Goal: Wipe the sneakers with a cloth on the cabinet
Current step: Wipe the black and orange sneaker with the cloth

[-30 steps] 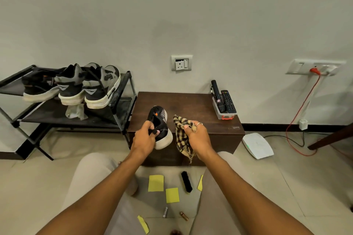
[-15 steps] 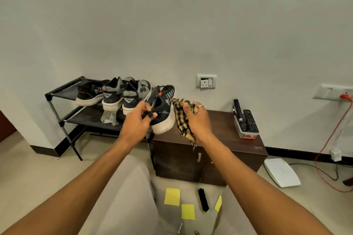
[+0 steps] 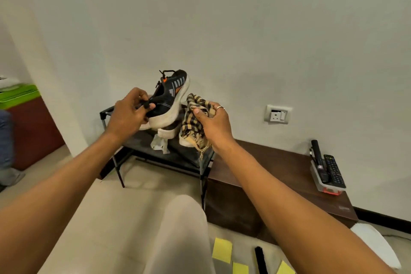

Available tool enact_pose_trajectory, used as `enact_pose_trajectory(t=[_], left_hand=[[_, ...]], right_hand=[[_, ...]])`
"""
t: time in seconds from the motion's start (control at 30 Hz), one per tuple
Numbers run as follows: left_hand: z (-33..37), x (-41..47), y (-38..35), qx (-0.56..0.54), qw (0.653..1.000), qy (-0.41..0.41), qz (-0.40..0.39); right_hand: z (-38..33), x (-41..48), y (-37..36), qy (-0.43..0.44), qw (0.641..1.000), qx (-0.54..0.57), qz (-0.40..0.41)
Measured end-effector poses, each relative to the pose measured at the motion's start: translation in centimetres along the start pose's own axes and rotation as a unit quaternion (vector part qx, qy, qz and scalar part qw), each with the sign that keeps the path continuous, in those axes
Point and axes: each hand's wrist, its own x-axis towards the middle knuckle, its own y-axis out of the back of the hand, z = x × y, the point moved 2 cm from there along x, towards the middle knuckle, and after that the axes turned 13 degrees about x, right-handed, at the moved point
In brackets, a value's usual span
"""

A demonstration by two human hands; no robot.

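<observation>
My left hand grips the heel of a black sneaker with orange marks and a white sole, held up in the air over the black shoe rack, toe pointing up and away. My right hand grips a bunched yellow-and-black checked cloth just right of the sneaker's sole, with the two apart. The brown cabinet stands lower right, below my right forearm. Other sneakers on the rack are mostly hidden behind the held sneaker, hands and cloth.
A holder with remotes sits on the cabinet's right end. A white cloth hangs on the rack. Yellow sticky notes and a black brush lie on the floor. A wall socket is behind; a green-topped box at left.
Both hands lifted the sneaker and cloth up off the cabinet and leftward over the shoe rack. The view swung left, so the cabinet now lies at lower right.
</observation>
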Motion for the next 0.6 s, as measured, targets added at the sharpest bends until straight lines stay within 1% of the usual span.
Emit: enact_pose_trajectory(t=[0.07, 0.13, 0.33, 0.47, 0.6], left_hand=[[-2.5, 1.7, 2.4, 0.018, 1.000, 0.007, 0.019], [-3.6, 2.2, 3.1, 0.036, 0.999, 0.010, 0.017], [-12.2, 7.1, 6.9, 0.093, 0.993, 0.055, 0.041], [-17.8, 10.8, 7.5, 0.146, 0.986, 0.063, 0.038], [-23.9, 14.6, 6.9, 0.185, 0.979, 0.078, 0.033]], right_hand=[[0.7, 1.5, -3.4, -0.019, 1.000, 0.003, -0.018], [1.0, 1.5, -4.2, -0.034, 0.999, 0.001, -0.025], [5.0, 5.4, -9.9, -0.092, 0.993, 0.011, -0.068], [8.4, 8.1, -11.4, -0.118, 0.990, 0.022, -0.071], [11.4, 10.6, -12.3, -0.153, 0.984, 0.062, -0.074]])
